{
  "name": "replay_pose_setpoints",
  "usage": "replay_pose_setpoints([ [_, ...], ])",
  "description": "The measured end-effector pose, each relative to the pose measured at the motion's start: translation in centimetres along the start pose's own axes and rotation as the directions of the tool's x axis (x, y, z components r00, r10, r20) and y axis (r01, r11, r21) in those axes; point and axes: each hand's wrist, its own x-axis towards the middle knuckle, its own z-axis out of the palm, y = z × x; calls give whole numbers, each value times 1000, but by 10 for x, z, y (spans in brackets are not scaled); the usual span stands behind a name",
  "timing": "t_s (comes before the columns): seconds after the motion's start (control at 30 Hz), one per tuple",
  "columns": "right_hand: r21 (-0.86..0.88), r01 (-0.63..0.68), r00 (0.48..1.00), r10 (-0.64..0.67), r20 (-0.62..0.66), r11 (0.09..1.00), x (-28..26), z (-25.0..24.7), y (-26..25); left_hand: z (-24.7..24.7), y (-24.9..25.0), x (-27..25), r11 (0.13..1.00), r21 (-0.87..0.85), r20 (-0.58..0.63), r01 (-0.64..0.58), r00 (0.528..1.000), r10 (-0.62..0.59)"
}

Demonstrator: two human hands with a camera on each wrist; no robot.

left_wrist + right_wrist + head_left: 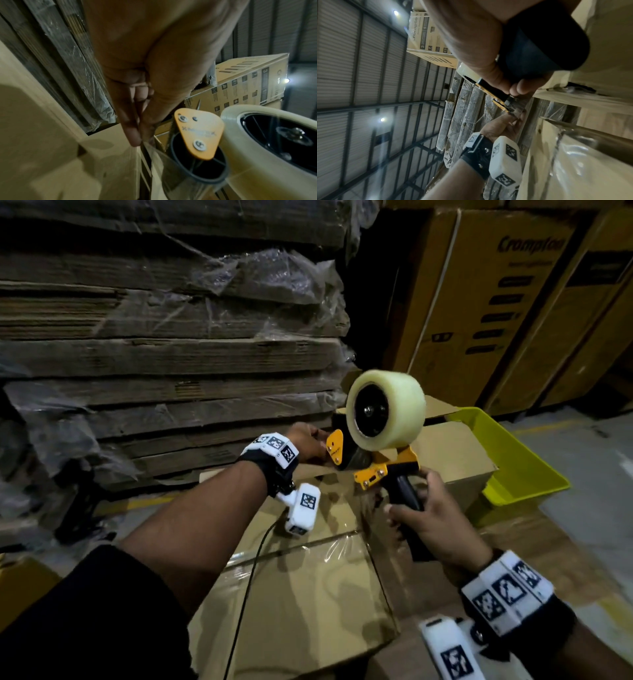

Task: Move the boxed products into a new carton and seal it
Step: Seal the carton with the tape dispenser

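A brown carton lies in front of me with its flaps down and clear tape across its top seam. My right hand grips the black handle of a yellow tape dispenser that carries a clear tape roll and hovers over the carton's far end. My left hand is at the dispenser's front. In the left wrist view the left hand pinches the loose end of the clear tape between thumb and fingers. The right wrist view shows my right hand wrapped round the handle.
A tall stack of flat cardboard wrapped in plastic film stands close behind the carton. Printed brown cartons stand at the back right. A yellow plastic bin sits right of the carton. A second carton lies under the dispenser.
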Motion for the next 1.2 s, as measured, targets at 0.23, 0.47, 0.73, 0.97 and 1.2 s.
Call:
replay_pose_setpoints([
  [0.23, -53, -26, 999, 27, 25, 998, 10, -3, -6, 3, -1, 8, 1000, 14, 13, 25, 1000, -25],
  [0.47, -134, -16, 999, 20, 29, 991, 2, 4, 2, 9, -11, 7, 989, 140, -13, 45, 999, -44],
  [0.73, -174, 3, 998, 8, 63, 985, -27, -11, -3, -2, -13, 4, 963, 271, 7, -12, 1000, 11],
  [0.97, -130, -6, 999, 12, 43, 992, -40, -14, -7, 7, -6, 3, 953, 301, 54, -9, 999, -7],
  [1.2, -77, -54, 997, 58, 45, 996, -66, -21, -13, -3, -7, 8, 937, 348, 43, -20, 999, 5],
])
